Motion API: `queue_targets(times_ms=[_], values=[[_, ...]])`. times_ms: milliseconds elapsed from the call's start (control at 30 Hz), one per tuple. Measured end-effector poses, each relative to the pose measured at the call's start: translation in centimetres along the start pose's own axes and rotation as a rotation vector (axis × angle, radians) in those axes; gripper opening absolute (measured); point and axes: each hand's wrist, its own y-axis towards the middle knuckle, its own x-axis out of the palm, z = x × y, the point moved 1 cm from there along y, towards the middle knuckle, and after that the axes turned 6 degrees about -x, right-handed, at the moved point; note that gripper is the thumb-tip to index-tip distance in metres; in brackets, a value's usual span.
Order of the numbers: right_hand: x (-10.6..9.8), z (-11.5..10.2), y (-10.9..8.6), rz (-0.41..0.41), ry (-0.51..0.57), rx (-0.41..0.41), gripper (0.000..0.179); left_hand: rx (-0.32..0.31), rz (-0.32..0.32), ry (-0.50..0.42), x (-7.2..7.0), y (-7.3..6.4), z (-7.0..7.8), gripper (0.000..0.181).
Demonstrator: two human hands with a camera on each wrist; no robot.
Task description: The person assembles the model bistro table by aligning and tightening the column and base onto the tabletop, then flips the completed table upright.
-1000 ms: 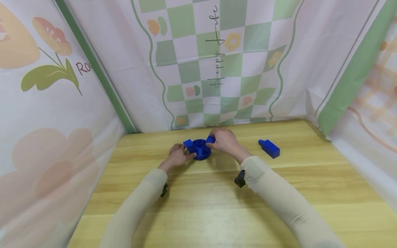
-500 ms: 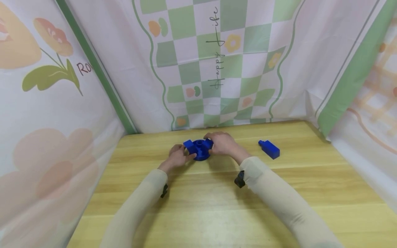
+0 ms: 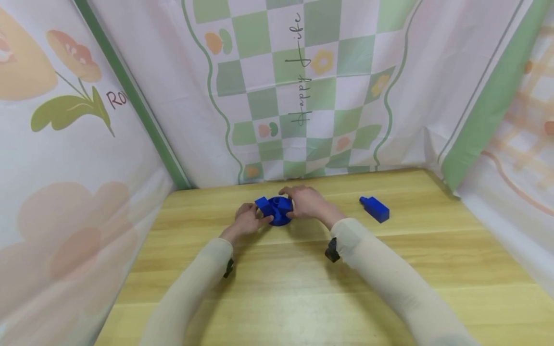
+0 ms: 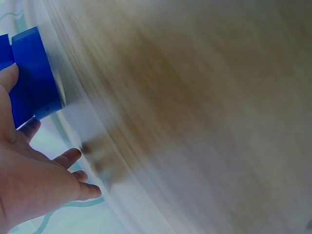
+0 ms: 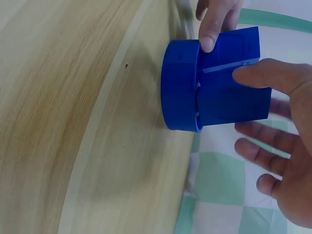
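Note:
A round blue base [image 3: 280,221] with a raised centre ring stands on the table, two blue blocks rising from it. My left hand [image 3: 247,221] pinches the left blue block [image 3: 262,203] low down, its thumb by the base rim. On the opposite side my right hand [image 3: 306,203] holds the right blue block [image 5: 236,102], thumb across its face and fingers behind it. In the right wrist view this block's lower end meets the base. Part of the left block shows in the left wrist view beside my left thumb [image 4: 9,78]; its far side is hidden.
A loose blue block with a narrow peg end [image 3: 376,209] lies on the wooden table [image 3: 281,298] to the right. Behind the table's back edge hangs a checkered curtain [image 3: 298,96], with further curtains at both sides.
My right hand has moved slightly left and down, bringing the right blue block from the base's outer edge in over it. My left hand has stayed in place.

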Motion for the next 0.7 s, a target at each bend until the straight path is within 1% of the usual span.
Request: queue_targets(times_ms=[67,133,233,367,467,567,633,700], values=[[0.12,-0.02,0.00,-0.011,-0.009,-0.047,0.062,-0.005,0.002,-0.001,0.03,0.01,-0.06,0.088],[0.24,-0.03,0.10,-0.014,-0.018,-0.068,0.059,-0.008,0.002,0.002,0.06,0.01,-0.08,0.089],[0.43,0.00,0.36,-0.004,-0.016,-0.040,0.053,-0.008,0.004,0.012,0.13,0.06,-0.09,0.090],[0.61,0.07,0.71,0.006,-0.018,0.016,0.058,-0.007,0.004,0.028,0.22,0.14,-0.10,0.091],[0.68,0.08,0.82,-0.003,-0.020,-0.001,0.060,-0.009,-0.002,0.028,0.24,0.18,-0.13,0.091],[0.71,0.16,0.88,-0.010,-0.025,-0.025,0.057,-0.011,-0.003,0.015,0.25,0.21,-0.18,0.091],[0.75,0.28,0.89,-0.005,-0.031,-0.011,0.052,-0.009,-0.001,0.002,0.25,0.24,-0.19,0.090],[0.78,0.38,0.91,0.004,-0.037,0.021,0.047,-0.009,-0.001,0.003,0.28,0.27,-0.23,0.090]])
